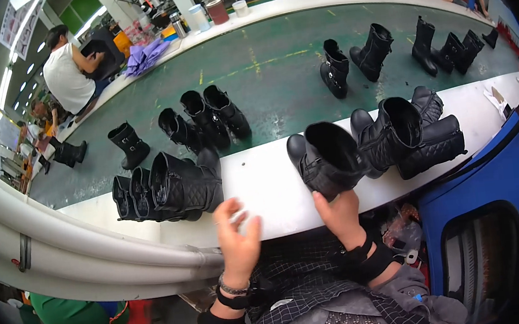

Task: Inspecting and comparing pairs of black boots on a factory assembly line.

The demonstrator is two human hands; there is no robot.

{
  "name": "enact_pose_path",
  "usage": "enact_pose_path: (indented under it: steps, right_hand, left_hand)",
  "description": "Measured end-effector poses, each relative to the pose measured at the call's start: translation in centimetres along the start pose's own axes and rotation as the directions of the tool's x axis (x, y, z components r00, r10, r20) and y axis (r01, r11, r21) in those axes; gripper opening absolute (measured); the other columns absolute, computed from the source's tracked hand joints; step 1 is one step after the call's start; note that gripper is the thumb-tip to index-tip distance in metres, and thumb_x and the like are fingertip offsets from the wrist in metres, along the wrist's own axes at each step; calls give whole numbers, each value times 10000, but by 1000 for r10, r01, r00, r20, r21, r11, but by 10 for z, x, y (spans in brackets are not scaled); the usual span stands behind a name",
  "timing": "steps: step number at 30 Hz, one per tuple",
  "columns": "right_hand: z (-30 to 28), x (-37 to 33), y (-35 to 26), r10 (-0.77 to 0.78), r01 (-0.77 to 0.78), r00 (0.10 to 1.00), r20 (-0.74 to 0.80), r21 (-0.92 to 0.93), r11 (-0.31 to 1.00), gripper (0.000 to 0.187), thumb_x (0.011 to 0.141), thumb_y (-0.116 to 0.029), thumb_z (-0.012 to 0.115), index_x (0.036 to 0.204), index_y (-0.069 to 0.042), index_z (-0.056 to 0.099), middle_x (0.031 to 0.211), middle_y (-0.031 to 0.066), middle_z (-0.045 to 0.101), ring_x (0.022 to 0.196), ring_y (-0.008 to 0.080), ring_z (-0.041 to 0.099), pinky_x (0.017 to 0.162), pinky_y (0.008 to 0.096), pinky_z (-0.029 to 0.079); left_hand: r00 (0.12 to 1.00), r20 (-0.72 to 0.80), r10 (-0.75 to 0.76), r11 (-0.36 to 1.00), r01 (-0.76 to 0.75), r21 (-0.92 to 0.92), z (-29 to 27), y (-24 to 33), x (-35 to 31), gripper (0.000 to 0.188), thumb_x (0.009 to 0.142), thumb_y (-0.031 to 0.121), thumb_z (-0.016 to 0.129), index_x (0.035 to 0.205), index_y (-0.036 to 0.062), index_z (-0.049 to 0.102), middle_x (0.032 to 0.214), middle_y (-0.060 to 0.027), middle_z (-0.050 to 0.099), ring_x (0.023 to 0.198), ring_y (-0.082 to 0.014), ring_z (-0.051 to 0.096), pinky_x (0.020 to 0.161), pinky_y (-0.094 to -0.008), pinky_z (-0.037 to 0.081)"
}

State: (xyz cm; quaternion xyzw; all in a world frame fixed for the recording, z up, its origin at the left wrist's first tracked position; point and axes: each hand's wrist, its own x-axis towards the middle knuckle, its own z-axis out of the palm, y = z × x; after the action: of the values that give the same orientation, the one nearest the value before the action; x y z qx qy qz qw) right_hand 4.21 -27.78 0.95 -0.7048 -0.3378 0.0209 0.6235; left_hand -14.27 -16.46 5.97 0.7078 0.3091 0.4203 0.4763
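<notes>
The left hand (237, 240) hovers by the white desk's (259, 187) near edge, its grip loosely open. The right hand (340, 211) touches the near side of a black boot (330, 170) on the desk; I cannot tell whether that grip is closed. Quilted boots (189, 185) stand left; other boots (219, 112) stand on the far green surface (277, 90).

Both forearms are extending upward from the lower edge, the left forearm (222, 318) lying left of the right forearm (386, 273). Near the centre of the frame, the left hand (240, 243) is hovering with its fingers curling loosely and its thumb standing apart. Right of centre, the right hand (341, 216) is pointing upward, its thumb leaning left, apart from the fingers, whose tips are partly hiding.
</notes>
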Motion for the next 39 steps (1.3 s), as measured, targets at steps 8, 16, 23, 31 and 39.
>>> enact_pose_path:
  steps: [8, 16, 23, 31, 39]
  right_hand:
    - [-22, 36, -19, -17, 34, 991, 133, -130, 991, 514, 675, -265, 812, 1091, -11, 648, 1027, 150, 695, 965, 276, 674, 856, 350, 515]
    - [-28, 45, -42, 72, -70, 965, 253, -17, 997, 670, 648, -253, 839, 1197, 18, 568, 1149, 141, 622, 1064, 271, 603, 950, 373, 459]
    - [-26, 38, -30, 135, -140, 962, 238, 6, 990, 619, 692, -224, 810, 1205, 21, 566, 1187, 143, 606, 1102, 260, 587, 964, 365, 450]
    - [-12, 35, -9, 165, -220, 974, 152, 501, 837, 487, 815, -130, 706, 1255, -5, 541, 1192, 91, 595, 1088, 215, 590, 962, 332, 461]
    - [8, 13, -1, 342, -445, 886, 314, 784, 433, 436, 858, -120, 629, 1279, -65, 527, 1177, 62, 613, 1033, 188, 628, 851, 378, 556]
  left_hand:
    - [871, -484, 80, 993, -27, 115, -26, -74, 34, 587, 806, 112, 725, 1287, -56, 433, 1247, -156, 481, 1143, -258, 502, 1020, -382, 395]
    - [913, -406, 44, 905, 136, 403, -23, -67, 68, 650, 720, 272, 790, 1219, -60, 538, 1127, -221, 623, 1065, -364, 588, 940, -421, 456]
    - [947, -319, 45, 997, -23, 74, -8, -49, 69, 415, 806, 160, 724, 1137, -61, 605, 1127, -131, 655, 965, -223, 655, 855, -327, 530]
    - [895, 22, -445, 565, 299, -769, 31, -59, 27, 450, 873, 214, 635, 1242, -14, 514, 1152, -159, 632, 985, -294, 674, 772, -450, 616]
    - [918, 153, -366, 380, 297, -876, 41, -67, 17, 471, 887, 223, 627, 1272, -15, 496, 1208, -172, 618, 1104, -323, 626, 919, -496, 553]
